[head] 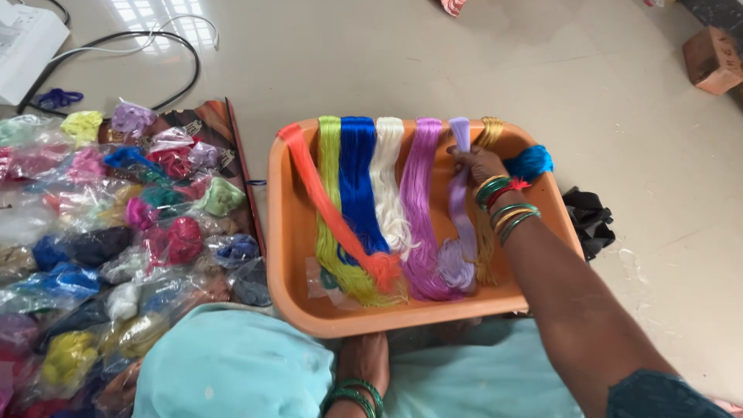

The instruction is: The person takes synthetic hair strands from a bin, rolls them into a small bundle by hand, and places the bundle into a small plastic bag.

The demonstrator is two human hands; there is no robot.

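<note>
Pale tiled floor [402, 54] fills the view, glossy with window glare at 11 o'clock. We note an orange tray [288, 255] at centre, tilted against our lap. Across it hang thread skeins side by side, left to right: orange skein [329, 205] lying slantwise over the others, lime-green skein [328, 178], royal-blue skein [357, 182], white skein [387, 182], purple skein [422, 209], lilac skein [463, 224], gold skein [487, 248]. A turquoise skein [531, 162] sits on the tray's rim at 2 o'clock.

Our right hand [476, 164] reaches in from 4 o'clock, fingers pinched around the upper part of the lilac skein, just below the far rim; green, gold and red bangles [503, 203] ring that wrist. Our left hand [364, 364] lies low at 6 o'clock, under the tray's near edge, wearing green bangles; fingers are hidden, so we cannot tell whether it grips anything.

At 9 o'clock, a heap of clear plastic packets [116, 240] of coloured thread, resting partly on a printed board [224, 131]. At 11 o'clock, a white box [23, 46] with black and white cables [170, 46]. At 1 o'clock, a brick-coloured block [712, 58]. At 3 o'clock, dark cloth [590, 220] beside the tray.
</note>
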